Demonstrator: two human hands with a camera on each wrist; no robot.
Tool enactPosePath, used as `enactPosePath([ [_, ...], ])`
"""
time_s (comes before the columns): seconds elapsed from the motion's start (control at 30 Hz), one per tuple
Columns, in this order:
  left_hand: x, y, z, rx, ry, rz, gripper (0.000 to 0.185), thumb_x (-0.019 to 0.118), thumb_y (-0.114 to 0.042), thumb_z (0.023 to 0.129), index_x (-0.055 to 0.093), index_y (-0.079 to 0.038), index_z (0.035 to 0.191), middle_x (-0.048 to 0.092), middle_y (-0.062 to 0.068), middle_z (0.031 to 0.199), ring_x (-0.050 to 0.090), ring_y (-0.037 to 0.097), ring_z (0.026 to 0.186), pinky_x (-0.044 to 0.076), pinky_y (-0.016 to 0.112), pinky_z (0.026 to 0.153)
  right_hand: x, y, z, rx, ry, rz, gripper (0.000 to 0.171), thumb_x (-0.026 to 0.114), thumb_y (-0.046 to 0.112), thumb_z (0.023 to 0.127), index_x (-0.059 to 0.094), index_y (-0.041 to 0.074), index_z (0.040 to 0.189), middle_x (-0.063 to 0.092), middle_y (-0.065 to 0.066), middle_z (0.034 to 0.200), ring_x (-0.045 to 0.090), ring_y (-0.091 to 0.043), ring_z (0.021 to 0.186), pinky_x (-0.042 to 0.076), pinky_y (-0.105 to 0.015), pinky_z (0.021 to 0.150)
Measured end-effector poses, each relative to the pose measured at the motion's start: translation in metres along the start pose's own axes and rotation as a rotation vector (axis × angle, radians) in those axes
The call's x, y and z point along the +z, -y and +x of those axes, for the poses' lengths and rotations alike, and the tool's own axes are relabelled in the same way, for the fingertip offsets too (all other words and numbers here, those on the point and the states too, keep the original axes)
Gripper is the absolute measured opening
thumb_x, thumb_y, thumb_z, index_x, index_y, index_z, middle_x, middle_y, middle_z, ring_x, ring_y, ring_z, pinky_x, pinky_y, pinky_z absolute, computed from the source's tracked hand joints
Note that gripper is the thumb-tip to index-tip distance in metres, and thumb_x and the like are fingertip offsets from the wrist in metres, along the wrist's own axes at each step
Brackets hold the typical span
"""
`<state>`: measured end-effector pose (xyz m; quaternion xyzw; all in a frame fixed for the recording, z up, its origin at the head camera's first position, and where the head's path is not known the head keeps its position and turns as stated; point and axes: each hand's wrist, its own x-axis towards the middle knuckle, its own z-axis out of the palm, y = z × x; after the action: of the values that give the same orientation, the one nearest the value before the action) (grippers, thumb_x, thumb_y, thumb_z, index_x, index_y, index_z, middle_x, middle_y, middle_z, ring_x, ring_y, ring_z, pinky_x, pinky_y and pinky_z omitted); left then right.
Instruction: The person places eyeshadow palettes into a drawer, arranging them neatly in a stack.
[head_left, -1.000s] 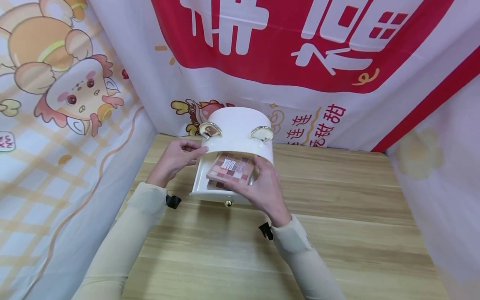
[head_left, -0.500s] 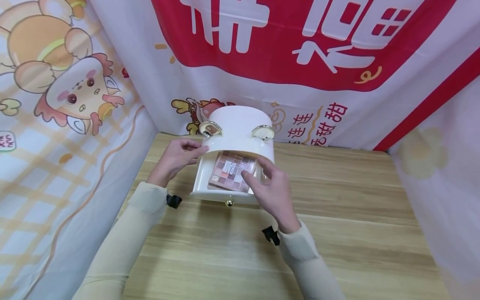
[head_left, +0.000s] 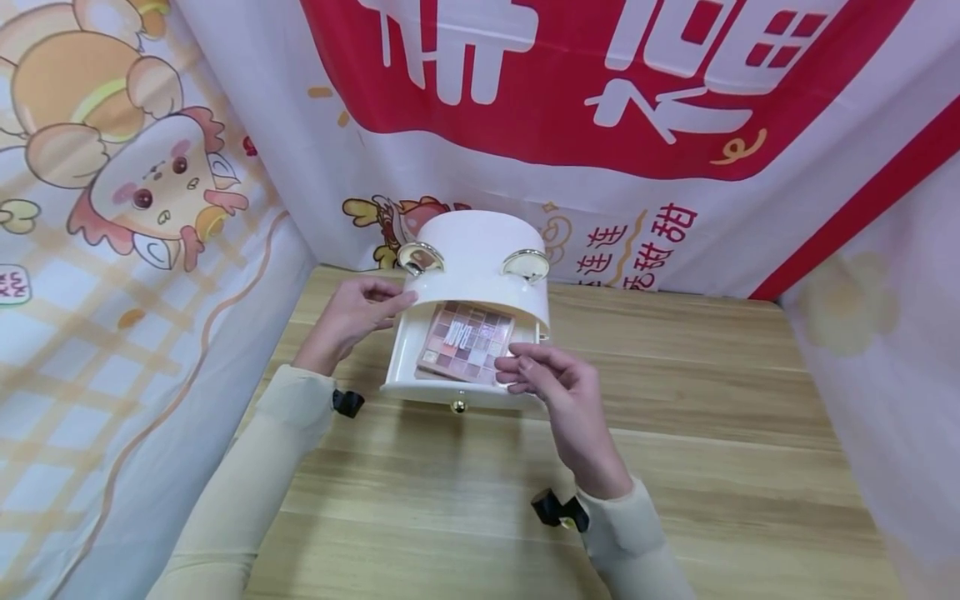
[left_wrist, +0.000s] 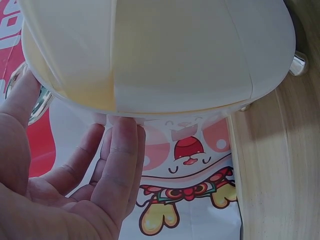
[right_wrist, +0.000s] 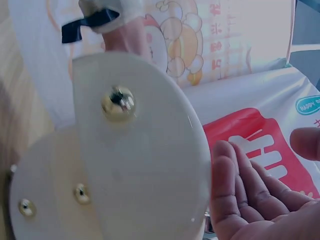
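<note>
A white rounded cosmetics box (head_left: 472, 246) stands at the back of the wooden table (head_left: 712, 433), its bottom drawer (head_left: 401, 371) pulled out. A pink and brown eyeshadow palette (head_left: 465, 340) lies flat in the drawer. My left hand (head_left: 393, 298) rests against the box's left side, thumb and straight fingers touching its wall (left_wrist: 165, 50). My right hand (head_left: 513, 371) hovers just right of the drawer's front corner, fingers relaxed and empty. In the right wrist view the drawer front (right_wrist: 140, 165) with its gold knob (right_wrist: 118, 104) fills the frame beside my right hand (right_wrist: 252, 192).
Two gold arched handles (head_left: 420, 257) sit on the box's top. Printed cloth banners (head_left: 637, 125) wall the table at the back, left and right. Bare wood lies in front of and to the right of the box.
My right hand has let go of the palette, which now lies in the drawer, and has drawn back toward me and to the right. The left hand has not moved.
</note>
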<state>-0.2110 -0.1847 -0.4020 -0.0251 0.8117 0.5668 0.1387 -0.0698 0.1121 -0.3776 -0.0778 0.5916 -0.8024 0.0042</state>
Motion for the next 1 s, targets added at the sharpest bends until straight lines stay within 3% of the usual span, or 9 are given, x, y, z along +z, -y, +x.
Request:
enactPosePath([
  [0.2, -0.001, -0.002, -0.002, -0.005, -0.01, 0.002, 0.069, 0.082, -0.046, 0.083, 0.06, 0.001, 0.127, 0.059, 0.018, 0.119, 0.061, 0.032, 0.103, 0.058, 0.039, 0.089, -0.003, -0.001, -0.009, -0.05, 0.003, 0.03, 0.029, 0.056, 0.0, 0.1, 0.056, -0.024, 0.116, 0.072, -0.023, 0.101, 0.073, -0.028, 0.087, 0.062, -0.037, 0.078],
  [0.43, 0.0, -0.001, -0.001, -0.008, -0.01, -0.004, 0.068, 0.082, -0.047, 0.082, 0.061, 0.0, 0.126, 0.059, 0.017, 0.119, 0.061, 0.031, 0.103, 0.059, 0.038, 0.087, -0.003, -0.002, -0.022, -0.069, 0.103, 0.024, 0.027, 0.055, -0.003, 0.099, 0.054, -0.027, 0.113, 0.072, -0.025, 0.098, 0.073, -0.029, 0.085, 0.062, -0.039, 0.077],
  [0.7, 0.001, -0.001, 0.0, -0.021, -0.025, -0.02, 0.068, 0.083, -0.047, 0.081, 0.061, 0.0, 0.125, 0.058, 0.016, 0.119, 0.061, 0.029, 0.102, 0.06, 0.033, 0.084, 0.007, -0.015, -0.044, -0.115, 0.189, 0.026, 0.022, 0.053, -0.006, 0.099, 0.057, -0.023, 0.112, 0.069, -0.031, 0.098, 0.073, -0.024, 0.083, 0.062, -0.038, 0.074],
  [0.83, 0.001, -0.002, 0.0, -0.031, -0.021, -0.025, 0.068, 0.083, -0.048, 0.081, 0.061, -0.001, 0.125, 0.058, 0.016, 0.119, 0.061, 0.029, 0.101, 0.059, 0.034, 0.085, 0.014, -0.033, -0.049, -0.049, 0.214, 0.028, 0.023, 0.054, -0.003, 0.099, 0.058, -0.023, 0.111, 0.068, -0.034, 0.097, 0.073, -0.024, 0.082, 0.063, -0.039, 0.072],
  [1.0, 0.003, -0.002, 0.0, -0.043, -0.02, -0.035, 0.07, 0.084, -0.047, 0.08, 0.061, 0.0, 0.126, 0.057, 0.017, 0.12, 0.061, 0.03, 0.103, 0.059, 0.035, 0.088, 0.021, -0.053, -0.048, 0.118, 0.178, 0.058, 0.027, 0.058, 0.006, 0.1, 0.063, -0.017, 0.113, 0.068, -0.034, 0.099, 0.073, -0.026, 0.081, 0.063, -0.04, 0.072],
])
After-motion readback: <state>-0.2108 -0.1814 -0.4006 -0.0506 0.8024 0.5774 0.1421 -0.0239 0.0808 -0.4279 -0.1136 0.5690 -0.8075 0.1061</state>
